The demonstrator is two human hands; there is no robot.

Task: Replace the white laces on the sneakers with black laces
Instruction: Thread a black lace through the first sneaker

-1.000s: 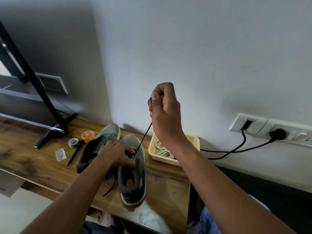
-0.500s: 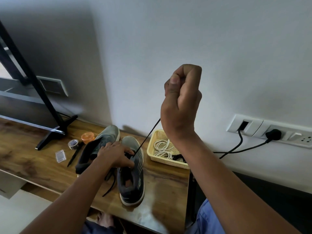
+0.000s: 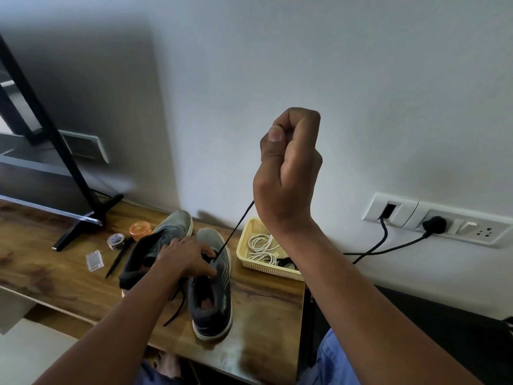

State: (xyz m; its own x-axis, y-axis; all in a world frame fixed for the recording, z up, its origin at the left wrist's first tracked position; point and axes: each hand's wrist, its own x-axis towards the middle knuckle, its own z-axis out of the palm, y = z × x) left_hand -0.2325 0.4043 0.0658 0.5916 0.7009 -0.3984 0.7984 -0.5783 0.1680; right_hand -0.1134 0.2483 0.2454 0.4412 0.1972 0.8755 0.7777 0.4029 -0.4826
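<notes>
**Black lace drawn taut above the right-hand sneaker**

The person's right hand (image 3: 288, 173) is raised well above the tabletop (image 3: 263, 301), thumb and curled fingers pinching the black lace (image 3: 234, 230), which runs in a straight line down toward 7 o'clock into the eyelets of the nearer sneaker (image 3: 212, 287). The left hand (image 3: 188, 257) rests on that shoe's tongue area, fingers bent and pressing where the lace enters; whether it grips anything there I cannot tell. A loose end of lace trails off the shoe toward 7 o'clock. The second sneaker (image 3: 163, 234) lies just beside it at 10 o'clock, touching. At 2 o'clock from the shoes sits a yellow basket (image 3: 249, 229) holding coiled white laces (image 3: 261, 245). At 9 o'clock lie a black pen (image 3: 118, 258), a tape roll (image 3: 115, 240), an orange lid (image 3: 140, 229) and a small clear box (image 3: 95, 261).
</notes>
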